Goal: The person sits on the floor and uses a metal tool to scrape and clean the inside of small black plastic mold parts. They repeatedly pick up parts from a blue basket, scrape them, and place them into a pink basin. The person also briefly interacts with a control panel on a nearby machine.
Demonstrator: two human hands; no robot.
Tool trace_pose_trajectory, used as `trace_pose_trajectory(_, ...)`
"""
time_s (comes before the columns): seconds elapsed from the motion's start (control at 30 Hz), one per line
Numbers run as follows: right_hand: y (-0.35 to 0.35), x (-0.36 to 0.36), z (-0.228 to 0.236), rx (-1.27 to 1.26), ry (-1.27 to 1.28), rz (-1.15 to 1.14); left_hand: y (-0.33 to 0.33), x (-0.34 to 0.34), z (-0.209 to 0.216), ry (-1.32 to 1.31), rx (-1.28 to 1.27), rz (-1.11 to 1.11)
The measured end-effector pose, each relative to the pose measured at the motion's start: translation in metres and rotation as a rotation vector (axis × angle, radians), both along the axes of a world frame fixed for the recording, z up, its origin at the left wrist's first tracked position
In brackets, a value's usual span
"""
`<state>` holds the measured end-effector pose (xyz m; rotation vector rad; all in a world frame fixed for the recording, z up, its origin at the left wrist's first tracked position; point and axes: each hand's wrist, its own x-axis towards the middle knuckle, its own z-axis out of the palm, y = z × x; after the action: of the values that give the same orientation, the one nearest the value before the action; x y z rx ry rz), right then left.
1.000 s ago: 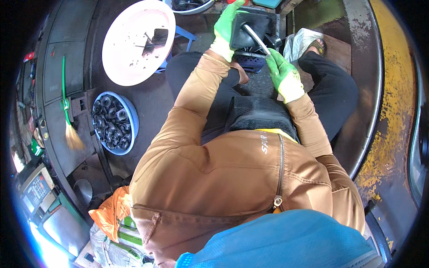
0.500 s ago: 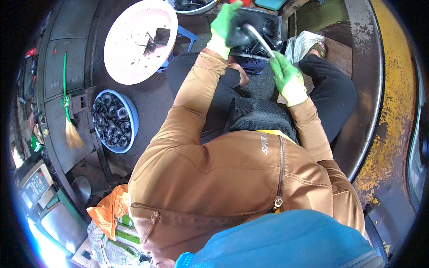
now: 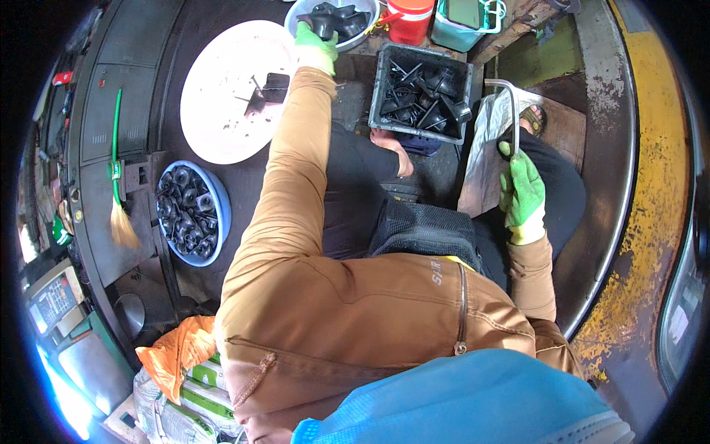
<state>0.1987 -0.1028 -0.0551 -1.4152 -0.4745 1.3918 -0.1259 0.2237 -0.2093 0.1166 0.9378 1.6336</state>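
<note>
My left hand, in a green-and-yellow glove, reaches to the far grey-blue basin of black moulded parts. Its fingers are closed around a black cup-shaped part at the near rim; the fingertips are partly hidden. My right hand, gloved the same way, grips the lower end of a bent metal rod. The rod stands up from the fist, and its hooked top turns left. Between the hands, farther out, lies a dark crate with black funnel-shaped pieces and thin stems inside.
A large pale pink basin with black scraps stands left of the crate. Below it is a blue tub full of black parts. A red bucket and a teal container stand behind the crate. A yellow, worn metal side borders the right.
My left hand has moved left from above the crate to the far basin. My right hand has drawn back toward me and right, taking the rod away from the crate and turning it upright.
</note>
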Motion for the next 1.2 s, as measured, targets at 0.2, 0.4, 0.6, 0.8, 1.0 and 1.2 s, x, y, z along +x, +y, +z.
trace_pose_trajectory(0.2,0.006,-0.005,-0.002,0.031,0.118,0.046,0.023,-0.011,-0.016,0.035,0.190,-0.389)
trace_pose_trajectory(0.4,0.006,-0.006,-0.003,-0.007,0.152,0.035,-0.022,0.040,0.028,0.294,-0.104,-0.515)
trace_pose_trajectory(0.6,0.003,-0.005,-0.004,0.017,0.204,0.022,-0.075,0.085,0.030,1.416,0.824,-0.897)
trace_pose_trajectory(0.8,0.004,-0.005,-0.001,0.002,0.162,0.005,-0.134,0.165,-0.020,1.990,1.267,-0.829)
trace_pose_trajectory(1.0,0.008,-0.005,-0.009,-0.020,0.140,-0.061,-0.122,0.163,-0.005,1.471,0.753,-0.907)
trace_pose_trajectory(1.2,0.052,-0.021,-0.030,-0.100,0.154,-0.202,-0.145,0.143,0.058,1.502,1.198,-0.393)
